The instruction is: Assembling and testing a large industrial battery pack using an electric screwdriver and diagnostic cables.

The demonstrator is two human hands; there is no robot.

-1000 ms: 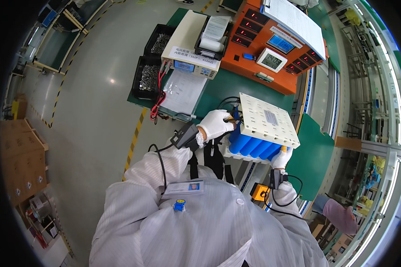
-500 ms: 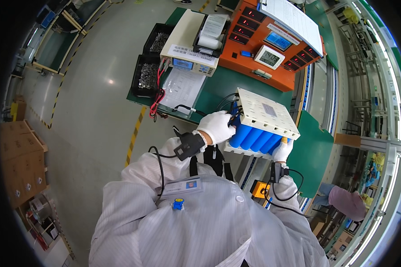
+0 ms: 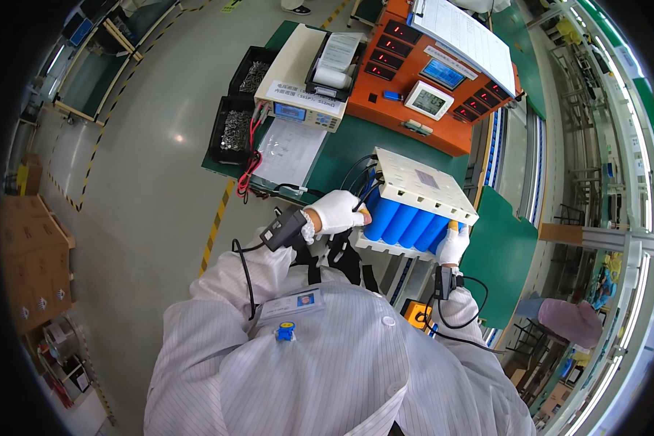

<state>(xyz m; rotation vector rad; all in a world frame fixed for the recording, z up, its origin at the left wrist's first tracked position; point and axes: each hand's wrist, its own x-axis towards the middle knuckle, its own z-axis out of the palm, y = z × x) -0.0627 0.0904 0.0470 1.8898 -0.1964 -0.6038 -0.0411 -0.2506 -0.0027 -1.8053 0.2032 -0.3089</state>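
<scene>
Cells: blue plast. sleeves, smooth, semi-gloss. Upper holder plate: off-wht hard plast., matt. L glove & R glove: wht knit cloth, matt, sl. rough. Smock: thin woven cloth, matt. Bench top: grn, smooth, low sheen. Orange housing: smooth, satin, paint-like. Small parts: shiny metal. Floor: smooth, glossy. Cartons: matt cardbd.

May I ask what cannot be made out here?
Head view:
Far side of battery pack: hidden by white top plate.
Tops of blue cells: same plate.
Print on grey label: too small.
Palm of left hand: hidden by its back.
Leg above black shoe: cut off by upper edge.
</scene>
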